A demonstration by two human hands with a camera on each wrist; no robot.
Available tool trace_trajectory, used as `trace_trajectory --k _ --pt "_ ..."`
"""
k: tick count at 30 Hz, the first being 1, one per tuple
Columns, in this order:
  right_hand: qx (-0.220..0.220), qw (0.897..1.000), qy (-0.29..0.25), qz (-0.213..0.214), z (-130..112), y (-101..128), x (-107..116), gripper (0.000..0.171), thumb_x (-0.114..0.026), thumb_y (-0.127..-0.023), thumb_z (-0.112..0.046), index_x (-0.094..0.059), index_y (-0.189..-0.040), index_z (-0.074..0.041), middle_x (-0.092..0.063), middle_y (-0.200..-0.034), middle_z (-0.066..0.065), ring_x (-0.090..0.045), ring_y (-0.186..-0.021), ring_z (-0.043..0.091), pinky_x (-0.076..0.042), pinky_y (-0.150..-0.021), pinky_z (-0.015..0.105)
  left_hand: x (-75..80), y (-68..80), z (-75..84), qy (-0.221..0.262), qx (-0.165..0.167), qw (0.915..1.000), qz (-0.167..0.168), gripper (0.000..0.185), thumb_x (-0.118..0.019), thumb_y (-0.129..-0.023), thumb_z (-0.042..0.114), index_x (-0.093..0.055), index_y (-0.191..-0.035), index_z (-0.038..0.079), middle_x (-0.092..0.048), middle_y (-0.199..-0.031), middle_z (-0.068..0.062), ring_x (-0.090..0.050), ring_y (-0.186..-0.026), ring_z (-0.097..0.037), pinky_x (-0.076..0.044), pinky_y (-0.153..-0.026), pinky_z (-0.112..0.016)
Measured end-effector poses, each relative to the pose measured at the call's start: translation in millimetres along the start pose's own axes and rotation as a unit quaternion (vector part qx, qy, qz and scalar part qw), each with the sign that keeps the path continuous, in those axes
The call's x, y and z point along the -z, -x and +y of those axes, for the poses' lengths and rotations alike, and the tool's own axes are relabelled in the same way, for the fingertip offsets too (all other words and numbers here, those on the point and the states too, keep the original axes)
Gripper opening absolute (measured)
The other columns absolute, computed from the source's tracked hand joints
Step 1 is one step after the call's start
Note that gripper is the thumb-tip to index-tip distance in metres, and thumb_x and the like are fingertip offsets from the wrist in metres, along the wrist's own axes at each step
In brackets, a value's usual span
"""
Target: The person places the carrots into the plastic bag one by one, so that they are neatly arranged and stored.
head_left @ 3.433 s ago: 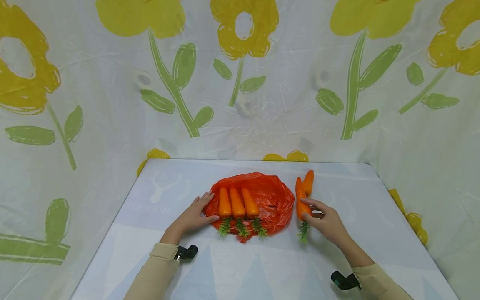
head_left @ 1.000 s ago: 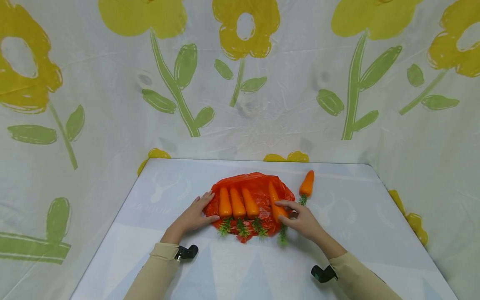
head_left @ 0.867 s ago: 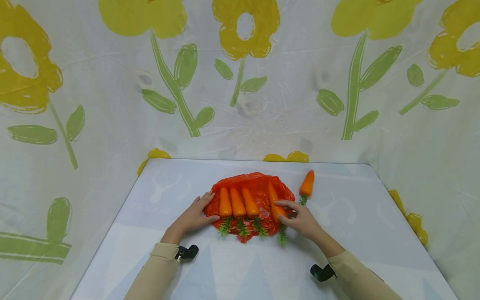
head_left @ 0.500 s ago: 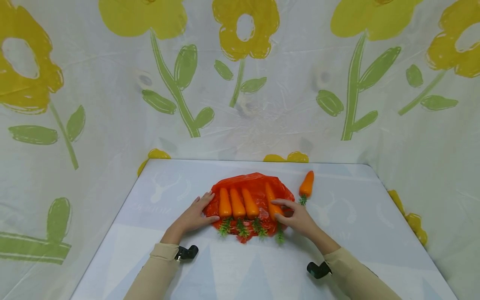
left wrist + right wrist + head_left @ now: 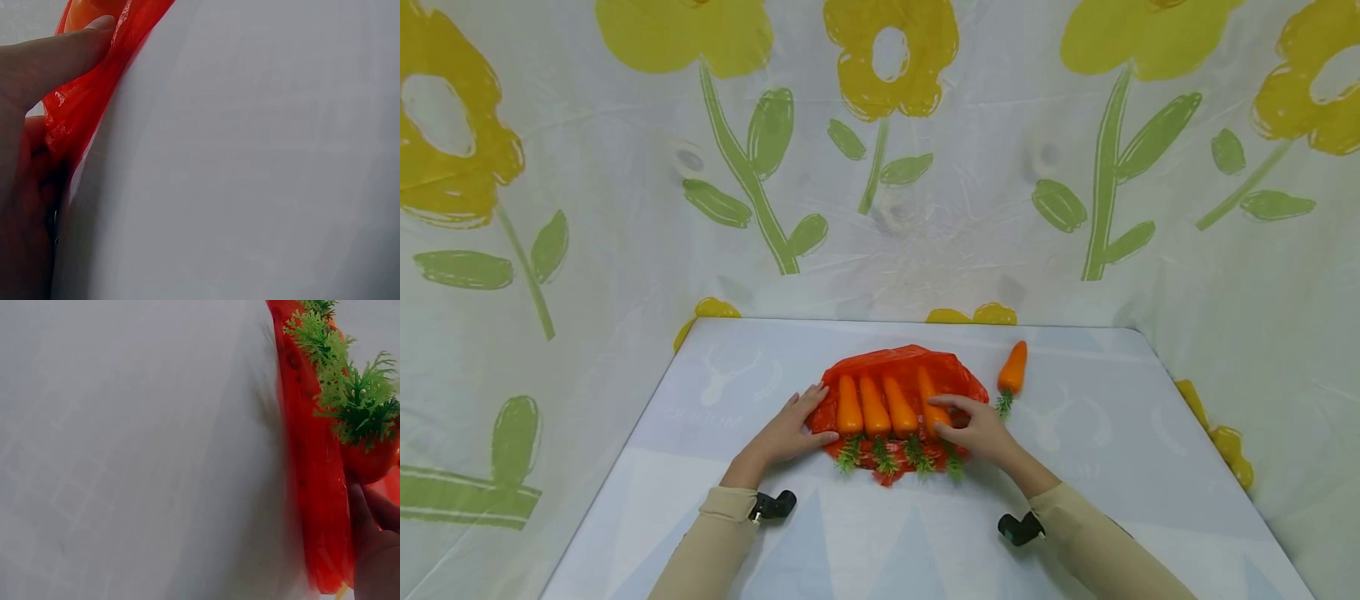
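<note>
A crumpled red plastic bag lies spread on the table with three orange toy carrots side by side on it, green leafy tops toward me. My right hand holds a fourth carrot over the bag, just right of the row; thumb and index finger grip its thick end. In the right wrist view its leafy top shows near the bag's edge. At the bag's left side my left hand rests with extended fingers; in the left wrist view the thumb lies across the plastic.
Another carrot lies alone on the pale table, right of the bag. Behind the table hangs a curtain printed with flowers. Each wrist carries a small black camera.
My right hand has brought a carrot from the table on the right over the bag, then shifted it left toward the three carrots. The left hand has stayed in place.
</note>
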State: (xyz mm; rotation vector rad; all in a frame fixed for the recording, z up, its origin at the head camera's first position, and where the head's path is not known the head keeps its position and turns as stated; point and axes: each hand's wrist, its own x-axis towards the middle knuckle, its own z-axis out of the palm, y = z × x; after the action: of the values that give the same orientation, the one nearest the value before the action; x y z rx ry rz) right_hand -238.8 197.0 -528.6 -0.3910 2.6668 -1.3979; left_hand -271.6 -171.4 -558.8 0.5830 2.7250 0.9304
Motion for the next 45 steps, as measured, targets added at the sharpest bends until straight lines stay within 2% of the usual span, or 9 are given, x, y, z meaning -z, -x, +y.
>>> trace_trajectory --k 6,12,24,36,45 --pt "-0.009 1.0 0.017 0.002 -1 -6 -5 0.037 -0.078 -0.091 -0.03 -0.072 -0.127 -0.027 -0.068 -0.12 -0.001 -0.059 -0.103 0.02 -0.054 -0.087 0.037 0.8 0.4 0.9 -0.001 -0.007 1.0 0.002 0.096 -0.072 -0.089 0.056 -0.031 -0.16 0.007 -0.025 -0.166 -0.015 -0.018 -0.155 -0.034 -0.013 -0.125 -0.055" --pt "-0.013 1.0 0.001 -0.011 -3 -9 -8 0.037 -0.077 -0.091 -0.028 -0.071 -0.128 -0.026 -0.067 -0.119 -0.001 -0.057 -0.103 0.021 -0.054 -0.087 0.035 2.1 1.0 0.6 0.001 -0.011 0.9999 0.002 0.097 -0.073 -0.088 0.056 -0.031 -0.16 0.007 -0.025 -0.166 -0.015 -0.018 -0.155 -0.034 -0.012 -0.125 -0.054" --pt "-0.03 0.999 0.016 -0.005 -1 -14 -10 0.036 -0.078 -0.091 -0.03 -0.072 -0.127 -0.027 -0.067 -0.116 -0.001 -0.057 -0.098 0.02 -0.054 -0.083 0.033 2.8 0.6 -0.7 -0.002 -0.017 0.9999 0.002 0.096 -0.074 -0.088 0.054 -0.031 -0.16 0.007 -0.025 -0.166 -0.016 -0.019 -0.154 -0.033 -0.011 -0.125 -0.053" --pt "-0.031 0.999 0.003 -0.002 1 -11 -13 0.037 -0.079 -0.09 -0.029 -0.072 -0.127 -0.024 -0.067 -0.121 0.0 -0.062 -0.098 0.018 -0.056 -0.09 0.036 1.8 1.8 0.1 0.001 -0.03 0.9995 0.01 0.095 -0.073 -0.089 0.054 -0.031 -0.16 0.006 -0.025 -0.166 -0.015 -0.018 -0.155 -0.032 -0.01 -0.126 -0.052" --pt "-0.027 1.0 -0.01 0.003 1 -8 -13 0.039 -0.077 -0.092 -0.032 -0.071 -0.13 -0.024 -0.065 -0.132 0.002 -0.061 -0.105 0.019 -0.056 -0.095 0.041 0.3 1.0 -1.7 -0.006 -0.013 0.9999 0.003 0.097 -0.073 -0.088 0.057 -0.031 -0.16 0.008 -0.025 -0.166 -0.015 -0.019 -0.154 -0.033 -0.013 -0.125 -0.054"
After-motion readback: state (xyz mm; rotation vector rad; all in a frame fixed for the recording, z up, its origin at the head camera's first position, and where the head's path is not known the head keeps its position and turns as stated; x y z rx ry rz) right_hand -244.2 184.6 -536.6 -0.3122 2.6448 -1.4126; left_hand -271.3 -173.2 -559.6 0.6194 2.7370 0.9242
